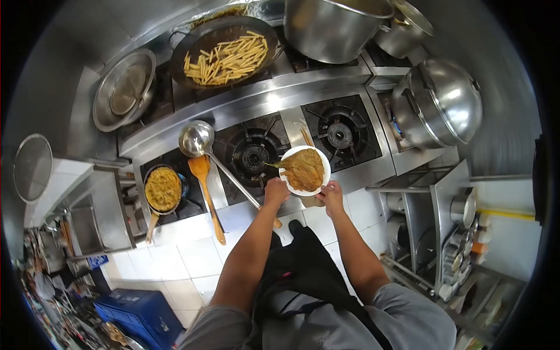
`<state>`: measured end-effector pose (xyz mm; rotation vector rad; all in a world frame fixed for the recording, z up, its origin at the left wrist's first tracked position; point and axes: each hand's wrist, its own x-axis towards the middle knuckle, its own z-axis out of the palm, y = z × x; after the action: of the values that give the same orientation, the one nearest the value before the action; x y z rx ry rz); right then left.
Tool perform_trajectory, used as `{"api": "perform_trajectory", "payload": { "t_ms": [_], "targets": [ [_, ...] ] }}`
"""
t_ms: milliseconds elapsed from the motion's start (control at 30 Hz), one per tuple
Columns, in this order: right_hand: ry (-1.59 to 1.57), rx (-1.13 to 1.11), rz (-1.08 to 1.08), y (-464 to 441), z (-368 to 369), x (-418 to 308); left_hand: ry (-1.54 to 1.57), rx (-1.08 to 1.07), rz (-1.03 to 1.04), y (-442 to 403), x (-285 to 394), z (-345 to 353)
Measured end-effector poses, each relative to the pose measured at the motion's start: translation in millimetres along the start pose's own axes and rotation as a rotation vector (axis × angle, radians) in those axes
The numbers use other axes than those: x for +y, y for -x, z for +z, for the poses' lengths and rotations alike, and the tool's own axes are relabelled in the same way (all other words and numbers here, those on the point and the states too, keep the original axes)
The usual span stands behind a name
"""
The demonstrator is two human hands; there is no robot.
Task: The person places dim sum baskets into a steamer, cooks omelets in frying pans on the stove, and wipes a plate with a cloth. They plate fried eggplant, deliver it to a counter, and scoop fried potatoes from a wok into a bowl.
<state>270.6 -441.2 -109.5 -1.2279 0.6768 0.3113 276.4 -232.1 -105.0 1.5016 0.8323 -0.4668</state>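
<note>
A white plate (328, 169) is held in front of me at the stove's front edge. On it lies a flat, browned piece of food (306, 169) with a green stem sticking out past the left rim, like an eggplant omelette. My left hand (276, 191) is closed at the plate's lower left edge. At the lower right, my right hand (331, 196) pinches the rim. A large steel ladle (197, 139) lies across the stove, its handle passing beneath my left wrist. Beside it rests a wooden turner (200, 168).
Left on the stove, a pan (163, 189) holds yellow food. Behind, a wok (226, 51) contains pale fries, near a steel basin (124, 90) and a tall pot (337, 26). Two bare burners (339, 135) sit ahead. A domed steel vessel (437, 104) and shelving (420, 227) stand right.
</note>
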Motion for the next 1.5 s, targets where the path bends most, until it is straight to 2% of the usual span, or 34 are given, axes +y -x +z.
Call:
{"api": "perform_trajectory", "payload": {
  "t_ms": [67,100,167,200,233,267,333,367,400,467,500,567,633,667,800,867,1000,1067,1133,1167,1200,1367,1500],
  "targets": [
    [0.096,-0.076,-0.044,-1,-3,0,0.021,0.023,-0.012,3,0,10],
    [0.057,-0.078,-0.118,-1,-2,2,-0.027,0.080,0.059,5,-1,13],
    [0.132,-0.102,-0.132,-8,-11,0,-0.031,0.172,0.160,8,-10,16],
    [0.190,-0.114,-0.150,-10,-12,2,-0.124,0.206,0.430,15,-17,16],
    [0.167,-0.120,-0.181,0,-9,-9,-0.137,0.256,0.551,20,-19,14],
    [0.144,-0.224,-0.280,-3,-14,-10,-0.061,0.301,0.562,32,-15,15],
    [0.059,-0.342,-0.309,2,-11,-19,0.198,0.360,0.495,58,-9,15],
    [-0.056,-0.420,-0.257,33,9,-42,0.266,0.385,0.536,86,1,7],
    [-0.083,-0.548,-0.184,37,6,-49,0.512,0.319,0.460,90,-8,4],
    [-0.090,-0.579,-0.167,79,34,-64,0.725,0.263,0.459,121,-19,-17],
    [-0.080,-0.612,-0.165,94,44,-62,0.740,0.290,0.476,138,-24,-32],
    [0.049,-0.735,-0.148,123,67,-54,1.081,0.217,0.466,179,-38,-70],
    [0.158,-0.945,-0.031,169,100,-52,1.098,0.290,0.551,221,-60,-116],
    [0.149,-1.090,0.098,184,113,-45,1.157,0.343,0.597,246,-70,-139],
    [0.504,-1.235,0.329,231,174,9,1.149,0.696,0.695,332,-138,-232],
    [0.612,-1.321,0.365,255,206,42,1.227,0.779,0.818,373,-181,-277],
    [0.870,-1.443,0.327,317,276,127,1.265,1.180,0.796,440,-295,-374],
    [0.945,-1.477,0.322,346,312,160,1.310,1.226,0.847,461,-347,-410],
    [1.005,-1.510,0.350,393,352,207,1.341,1.402,0.835,489,-408,-455],
    [1.022,-1.514,0.356,413,370,230,1.309,1.461,0.760,504,-441,-475],
    [1.042,-1.521,0.366,430,388,254,1.347,1.480,0.796,520,-464,-492],
    [1.166,-1.486,0.459,492,474,342,1.496,1.666,0.791,615,-523,-573],
    [1.388,-1.539,0.329,475,514,414,1.613,1.872,0.833,679,-569,-627]
  ]
}}
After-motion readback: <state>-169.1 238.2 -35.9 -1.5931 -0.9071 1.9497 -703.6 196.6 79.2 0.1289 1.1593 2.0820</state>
